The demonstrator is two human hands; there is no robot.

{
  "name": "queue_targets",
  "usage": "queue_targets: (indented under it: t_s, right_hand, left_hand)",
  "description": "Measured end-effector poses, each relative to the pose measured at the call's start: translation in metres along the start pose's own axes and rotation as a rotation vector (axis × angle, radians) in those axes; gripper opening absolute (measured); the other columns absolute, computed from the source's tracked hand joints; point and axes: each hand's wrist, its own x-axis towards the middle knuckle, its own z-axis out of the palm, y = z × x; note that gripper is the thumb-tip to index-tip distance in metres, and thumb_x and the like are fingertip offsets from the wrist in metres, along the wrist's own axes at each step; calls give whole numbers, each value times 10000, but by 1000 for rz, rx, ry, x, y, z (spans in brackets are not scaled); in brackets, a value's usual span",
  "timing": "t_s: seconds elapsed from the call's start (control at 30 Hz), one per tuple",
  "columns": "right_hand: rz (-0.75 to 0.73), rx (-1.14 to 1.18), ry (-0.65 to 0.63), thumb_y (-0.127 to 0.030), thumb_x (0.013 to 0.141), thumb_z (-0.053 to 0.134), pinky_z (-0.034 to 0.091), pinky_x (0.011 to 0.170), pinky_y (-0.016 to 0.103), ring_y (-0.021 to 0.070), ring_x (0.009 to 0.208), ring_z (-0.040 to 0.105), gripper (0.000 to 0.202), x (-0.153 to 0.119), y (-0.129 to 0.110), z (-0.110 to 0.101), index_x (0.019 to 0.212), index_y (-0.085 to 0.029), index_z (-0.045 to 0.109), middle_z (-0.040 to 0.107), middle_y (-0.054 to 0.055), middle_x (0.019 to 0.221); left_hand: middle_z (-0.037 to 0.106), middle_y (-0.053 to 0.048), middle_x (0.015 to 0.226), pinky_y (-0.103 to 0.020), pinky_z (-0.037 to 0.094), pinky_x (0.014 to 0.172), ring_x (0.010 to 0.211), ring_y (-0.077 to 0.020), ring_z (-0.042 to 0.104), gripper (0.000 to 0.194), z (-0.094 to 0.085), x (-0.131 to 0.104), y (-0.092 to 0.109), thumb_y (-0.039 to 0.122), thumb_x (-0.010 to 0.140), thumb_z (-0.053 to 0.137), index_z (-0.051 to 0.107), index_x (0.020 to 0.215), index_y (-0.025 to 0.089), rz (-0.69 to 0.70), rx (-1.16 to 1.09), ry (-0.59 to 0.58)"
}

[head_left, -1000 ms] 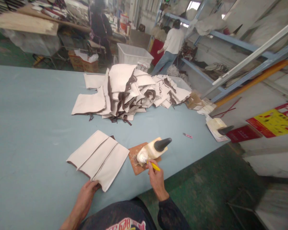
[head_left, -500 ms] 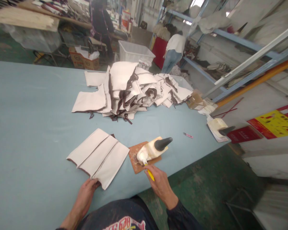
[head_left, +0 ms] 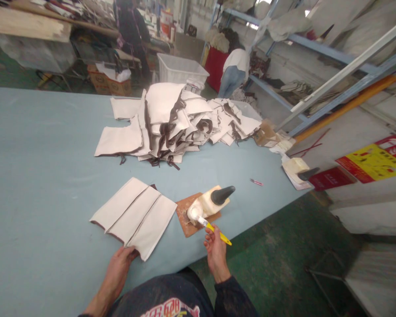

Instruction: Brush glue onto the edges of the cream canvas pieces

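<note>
- L hand [head_left: 120, 266]: lower edge of cream panel [head_left: 133, 215] is pinched betw. thumb & fingers, on side nearest wearer; prob. done so panel is steadied w/o much of its upper face being covered.
- Panel: laid flat & askew on blue-grey table [head_left: 53, 154], in front of wearer, slightly to L. R corner is just beside brown board [head_left: 185, 224]; touching or not can't be told.
- R hand [head_left: 217, 255]: yellow-handled brush [head_left: 219, 233] is gripped loosely, fingers curled abt. mid-handle, butt end pointed away from bottle [head_left: 203, 204]; reach to bottle is prob. made easier thus.
- Brush: bristle end is held at white rounded end of bottle; dipped in or only resting there can't be told.
- Bottle: apparently laid on its side on board, black cone pointed away to R, so white end is turned toward wearer. Board looks smeared; prob. put underneath so table is spared drips.
- Pile of similar panels [head_left: 165, 105]: heaped beyond, well apart, dark strips dangling; prob. set back so hands aren't crowded.
- Pink-handled snips [head_left: 256, 182]: left on table, R of bottle, prob. for easy R-hand reach.
- 2nd bottle [head_left: 295, 167]: placed near table's far R edge, on white sheet [head_left: 302, 185].
- Co-worker [head_left: 236, 61]: seen bent over past table; hands not visible.
</note>
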Motion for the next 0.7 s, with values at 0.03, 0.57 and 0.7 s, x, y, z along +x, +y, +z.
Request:
queue_targets:
  t_s: [0.03,0.57,0.7]
  right_hand:
    - [26,46,30,-690,764,781,524,523,205,115,621,653,676,-1,2,-1,1188,-181,651,764,29,902]
    - [190,255,85,-366,1068,645,491,491,182,67,535,562,244,11,6,-6,972,-142,653,651,-33,788]
    - [143,203,9,-399,1055,667,541,552,216,89,604,605,260,17,7,11,1018,-141,669,662,-18,834]
  left_hand:
    - [834,-63,880,-240,630,808,849,-190,788,169,0,0,1,93,878,593,746,840,153,-4,6,2]
    - [843,-75,948,-288,631,912,1008,-241,788,109,-12,13,-10,149,835,662,761,870,173,36,16,-97]
    - [848,-63,978,-289,624,933,1034,-239,783,105,-15,12,-12,159,836,691,774,898,178,57,6,-133]
